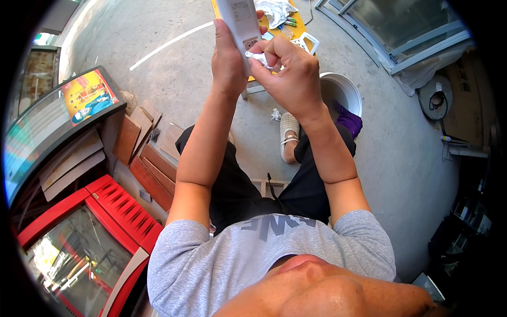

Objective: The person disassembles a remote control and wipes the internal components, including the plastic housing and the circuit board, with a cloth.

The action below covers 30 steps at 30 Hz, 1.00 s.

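Observation:
My left hand [227, 61] is closed around a long white plastic device [237, 16], held up above my knees with its labelled face toward me. In my right hand [293, 68], a crumpled white tissue [259, 58] is pinched between thumb and fingers and pressed against the lower end of the device. Just beyond, a yellow stool or small table [297, 27] carries a crumpled white sheet [275, 11], green batteries [290, 22] and a white plastic frame [312, 42]. My hands cover part of its top.
A white bucket [357, 92] with a purple cloth [349, 121] over its rim stands by my right leg. On the left are wooden boards [153, 174], a red glass-fronted cabinet [121, 211] and a curved glass case [47, 127]. Metal window frames [401, 31] lean at the far right.

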Tool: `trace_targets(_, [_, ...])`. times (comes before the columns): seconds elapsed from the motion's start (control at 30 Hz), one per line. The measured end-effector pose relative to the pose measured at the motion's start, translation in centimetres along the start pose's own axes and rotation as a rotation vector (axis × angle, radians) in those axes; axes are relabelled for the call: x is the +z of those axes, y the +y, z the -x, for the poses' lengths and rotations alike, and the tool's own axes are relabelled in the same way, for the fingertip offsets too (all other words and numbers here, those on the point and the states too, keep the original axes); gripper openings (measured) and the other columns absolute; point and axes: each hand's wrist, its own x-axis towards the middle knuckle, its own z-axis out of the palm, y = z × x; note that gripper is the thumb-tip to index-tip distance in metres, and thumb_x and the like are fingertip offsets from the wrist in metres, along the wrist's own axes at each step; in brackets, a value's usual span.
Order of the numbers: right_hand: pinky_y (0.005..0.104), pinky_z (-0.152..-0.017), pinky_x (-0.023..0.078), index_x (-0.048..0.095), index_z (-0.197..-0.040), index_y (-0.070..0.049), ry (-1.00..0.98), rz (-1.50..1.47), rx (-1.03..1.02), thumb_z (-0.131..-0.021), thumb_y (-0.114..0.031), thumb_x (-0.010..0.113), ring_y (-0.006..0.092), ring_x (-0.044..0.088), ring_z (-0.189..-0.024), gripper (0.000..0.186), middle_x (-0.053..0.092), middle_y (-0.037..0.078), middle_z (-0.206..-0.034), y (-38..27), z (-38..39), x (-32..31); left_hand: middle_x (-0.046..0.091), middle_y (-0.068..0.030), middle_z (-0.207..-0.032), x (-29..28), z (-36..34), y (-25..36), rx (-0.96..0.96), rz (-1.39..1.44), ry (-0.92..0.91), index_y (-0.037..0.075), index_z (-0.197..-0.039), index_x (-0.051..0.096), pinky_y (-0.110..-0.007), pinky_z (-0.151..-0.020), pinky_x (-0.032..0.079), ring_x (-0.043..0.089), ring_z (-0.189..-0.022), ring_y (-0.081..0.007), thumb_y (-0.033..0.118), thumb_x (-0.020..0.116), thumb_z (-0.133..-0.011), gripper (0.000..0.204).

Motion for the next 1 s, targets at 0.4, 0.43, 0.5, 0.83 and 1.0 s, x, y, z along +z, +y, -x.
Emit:
trace_targets(0.4, [0.0226, -0.051, 0.044, 0.055, -0.072, -0.005, 0.022, -0.048, 0.129, -0.073, -0.008, 0.080, 0.0050, 0.049, -0.055, 0.025, 0.049, -0.002, -0.060, -0.6, -0.2, -0.6, 0.055, -0.0151, -0.129, -0.4, 0.2, 0.1, 0.115, -0.210, -0.096, 0.003, -0.133, 0.045, -0.036, -0.090, 0.051, 0.057, -0.107, -0.0228, 0.064, 0.017, -0.098, 0.076])
trace_targets(0.43, [0.0245, -0.051, 0.044, 0.058, -0.077, -0.005, 0.018, -0.045, 0.127, -0.073, -0.009, 0.079, 0.0085, 0.051, -0.054, 0.021, 0.049, 0.000, -0.060, -0.5, -0.1, -0.5, 0.055, -0.0152, -0.129, -0.4, 0.2, 0.1, 0.132, -0.219, -0.083, 0.003, -0.133, 0.045, -0.036, -0.089, 0.051, 0.057, -0.106, -0.0229, 0.063, 0.017, -0.098, 0.075])
trace_targets(0.5, [0.0285, -0.050, 0.046, 0.065, -0.086, -0.006, 0.009, -0.040, 0.125, -0.072, -0.011, 0.077, 0.0154, 0.054, -0.050, 0.018, 0.050, 0.002, -0.058, -0.2, 0.1, -0.2, 0.055, -0.0152, -0.129, -0.3, 0.2, 0.2, 0.155, -0.216, -0.036, 0.003, -0.133, 0.045, -0.035, -0.088, 0.051, 0.057, -0.106, -0.0228, 0.063, 0.018, -0.098, 0.075])
trace_targets(0.83, [0.0271, -0.055, 0.048, 0.050, -0.071, -0.004, -0.118, 0.048, -0.096, -0.074, -0.005, 0.076, 0.0137, 0.062, -0.060, 0.026, 0.064, 0.004, -0.069, 0.2, 1.0, 1.1, 0.058, -0.0123, -0.119, -1.8, -0.5, 1.1, 0.069, -0.206, 0.047, 0.005, -0.134, 0.046, -0.032, -0.081, 0.053, 0.059, -0.099, -0.0208, 0.060, 0.020, -0.100, 0.070])
trace_targets(1.0, [0.0319, -0.062, 0.052, 0.058, -0.089, -0.007, -0.104, -0.198, 0.036, -0.075, -0.010, 0.075, 0.0221, 0.066, -0.067, 0.022, 0.063, 0.006, -0.067, 0.4, 0.3, 0.5, 0.055, -0.0125, -0.127, -3.2, -1.2, 1.1, -0.044, 0.053, -0.045, 0.007, -0.137, 0.042, -0.036, -0.085, 0.055, 0.059, -0.101, -0.0218, 0.051, 0.017, -0.103, 0.062])
